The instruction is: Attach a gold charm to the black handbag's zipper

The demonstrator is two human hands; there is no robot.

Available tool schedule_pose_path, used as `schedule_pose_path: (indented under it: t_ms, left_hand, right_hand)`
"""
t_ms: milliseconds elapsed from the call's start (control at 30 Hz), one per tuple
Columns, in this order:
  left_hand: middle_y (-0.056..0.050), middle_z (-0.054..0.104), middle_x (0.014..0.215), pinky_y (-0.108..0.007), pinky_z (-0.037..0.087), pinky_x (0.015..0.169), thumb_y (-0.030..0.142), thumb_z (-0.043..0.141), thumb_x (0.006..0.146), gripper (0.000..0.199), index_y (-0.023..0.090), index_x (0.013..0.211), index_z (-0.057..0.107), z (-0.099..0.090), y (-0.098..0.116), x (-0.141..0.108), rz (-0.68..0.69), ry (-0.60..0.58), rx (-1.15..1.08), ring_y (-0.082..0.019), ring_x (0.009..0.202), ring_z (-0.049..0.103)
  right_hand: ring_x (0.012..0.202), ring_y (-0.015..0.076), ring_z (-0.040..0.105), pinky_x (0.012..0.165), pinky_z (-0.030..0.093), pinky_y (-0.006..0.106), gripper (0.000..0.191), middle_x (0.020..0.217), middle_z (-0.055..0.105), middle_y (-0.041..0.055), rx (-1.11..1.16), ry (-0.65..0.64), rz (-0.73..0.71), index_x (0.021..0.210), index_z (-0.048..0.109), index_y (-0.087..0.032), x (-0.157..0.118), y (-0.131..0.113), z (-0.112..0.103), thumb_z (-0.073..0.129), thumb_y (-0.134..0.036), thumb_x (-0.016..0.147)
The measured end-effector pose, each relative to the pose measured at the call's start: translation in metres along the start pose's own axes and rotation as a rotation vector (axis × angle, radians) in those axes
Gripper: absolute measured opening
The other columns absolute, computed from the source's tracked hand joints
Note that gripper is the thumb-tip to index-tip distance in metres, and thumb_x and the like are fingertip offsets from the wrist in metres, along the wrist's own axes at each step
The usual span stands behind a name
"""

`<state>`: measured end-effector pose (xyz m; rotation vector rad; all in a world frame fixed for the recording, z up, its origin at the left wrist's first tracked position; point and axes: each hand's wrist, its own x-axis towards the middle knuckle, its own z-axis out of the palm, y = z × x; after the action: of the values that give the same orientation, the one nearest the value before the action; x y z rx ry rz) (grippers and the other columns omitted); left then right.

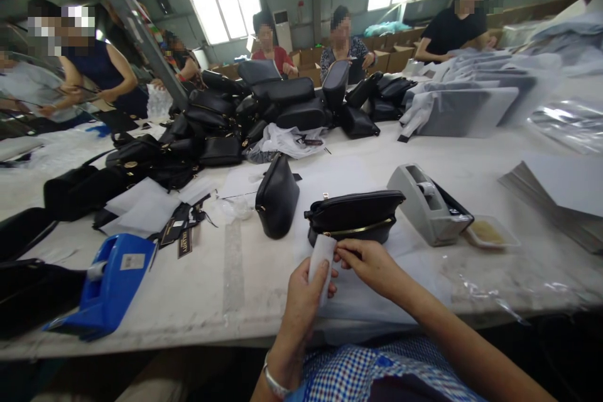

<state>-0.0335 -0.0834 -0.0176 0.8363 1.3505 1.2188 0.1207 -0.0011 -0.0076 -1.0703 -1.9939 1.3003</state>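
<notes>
My left hand (pixel 308 289) is closed around a folded strip of white tissue paper (pixel 323 254), held upright near the table's front edge. The fingers of my right hand (pixel 360 260) are pinched together at the strip's upper right corner, close to a gold zipper pull. Just beyond both hands lies a black handbag (pixel 355 210) with a gold zipper along its front. A second black bag (pixel 277 198) stands upright to its left. Whether my right fingertips grip the paper or the zipper pull is hard to make out.
A grey tape dispenser (pixel 424 201) stands at right beside a shallow plastic dish (pixel 490 232). At left are a blue tape dispenser (pixel 113 282) and black hang tags (pixel 181 232). Black bags (pixel 287 91) are heaped behind; grey boards (pixel 560 195) lie stacked far right. Several people work around the table.
</notes>
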Motion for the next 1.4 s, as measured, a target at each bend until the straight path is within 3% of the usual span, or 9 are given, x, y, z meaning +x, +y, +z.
schedule_pose_path:
  t_ms: [200,333,567,767,933,1067,1167,1267,1400]
  left_hand:
    - [-0.005,0.065,0.081,-0.021,0.043,0.054,0.052,0.060,0.088,0.042,0.012,0.099,0.065,0.004,-0.003,-0.004,-0.035,-0.023,-0.026,-0.009,0.056,0.055]
    - [-0.004,0.065,0.076,-0.021,0.041,0.053,0.055,0.061,0.086,0.044,0.012,0.095,0.065,0.006,-0.004,-0.007,-0.058,-0.016,-0.039,-0.009,0.054,0.053]
    - [-0.004,0.065,0.076,-0.021,0.040,0.051,0.056,0.063,0.084,0.044,0.012,0.090,0.064,0.006,-0.001,-0.009,-0.113,-0.051,-0.058,-0.009,0.052,0.052]
    - [-0.005,0.065,0.080,-0.021,0.042,0.053,0.054,0.062,0.086,0.042,0.012,0.092,0.065,0.004,-0.005,-0.009,-0.091,-0.037,-0.066,-0.009,0.055,0.054]
    - [-0.005,0.065,0.080,-0.021,0.042,0.052,0.053,0.062,0.087,0.043,0.011,0.097,0.064,0.009,-0.006,-0.010,-0.082,-0.038,-0.070,-0.009,0.054,0.053]
    - [-0.004,0.063,0.082,-0.020,0.041,0.052,0.052,0.063,0.087,0.041,0.012,0.096,0.063,0.014,-0.004,-0.011,-0.070,-0.009,-0.106,-0.008,0.056,0.053]
    - [-0.006,0.066,0.083,-0.022,0.044,0.058,0.053,0.064,0.086,0.045,0.012,0.104,0.064,0.015,-0.003,-0.011,-0.072,0.000,-0.112,-0.012,0.062,0.058]
    - [-0.007,0.068,0.081,-0.024,0.047,0.063,0.054,0.064,0.085,0.046,0.011,0.100,0.067,0.017,-0.005,-0.010,-0.053,0.051,-0.065,-0.016,0.069,0.062]
    - [-0.010,0.071,0.092,-0.028,0.050,0.071,0.054,0.063,0.085,0.044,0.012,0.098,0.068,0.023,-0.011,-0.008,-0.046,0.110,-0.072,-0.019,0.079,0.064]
  right_hand:
    - [0.066,0.0151,0.058,0.064,0.043,0.026,0.022,0.069,0.063,-0.0004,-0.019,0.099,-0.013,0.078,0.062,-0.019,0.002,0.007,0.017,0.046,-0.025,0.091]
    - [0.066,0.0153,0.057,0.063,0.045,0.026,0.021,0.070,0.063,-0.0003,0.120,0.135,0.024,0.080,0.063,-0.018,0.004,0.015,0.029,0.045,-0.026,0.089]
    - [0.056,0.0141,0.054,0.054,0.043,0.024,0.021,0.064,0.064,0.0006,0.435,0.035,0.195,0.075,0.068,-0.015,0.015,0.019,0.042,0.059,-0.033,0.078]
    - [0.061,0.0171,0.057,0.059,0.046,0.028,0.033,0.060,0.063,0.0012,0.320,0.036,0.149,0.063,0.066,-0.016,0.009,0.028,0.032,0.063,-0.044,0.079]
    - [0.074,0.0185,0.063,0.072,0.053,0.032,0.053,0.076,0.066,0.0043,0.585,0.033,0.216,0.083,0.067,-0.016,-0.010,0.017,0.025,0.051,-0.066,0.087]
    - [0.059,0.0153,0.057,0.057,0.049,0.028,0.047,0.063,0.056,-0.0014,0.452,0.014,0.156,0.083,0.062,-0.017,-0.010,0.004,0.030,0.056,-0.063,0.085]
    - [0.074,0.0177,0.063,0.064,0.052,0.028,0.037,0.082,0.065,0.0022,0.324,0.108,0.113,0.101,0.060,-0.020,-0.020,0.003,0.030,0.055,-0.055,0.089]
    - [0.079,0.0188,0.064,0.066,0.051,0.028,0.030,0.087,0.068,0.0040,0.146,0.174,0.132,0.097,0.060,-0.021,-0.042,0.006,0.027,0.055,-0.050,0.091]
    - [0.064,0.0158,0.058,0.059,0.043,0.027,0.030,0.071,0.064,0.0008,0.020,0.037,0.127,0.083,0.061,-0.021,-0.065,0.010,0.034,0.055,-0.050,0.091]
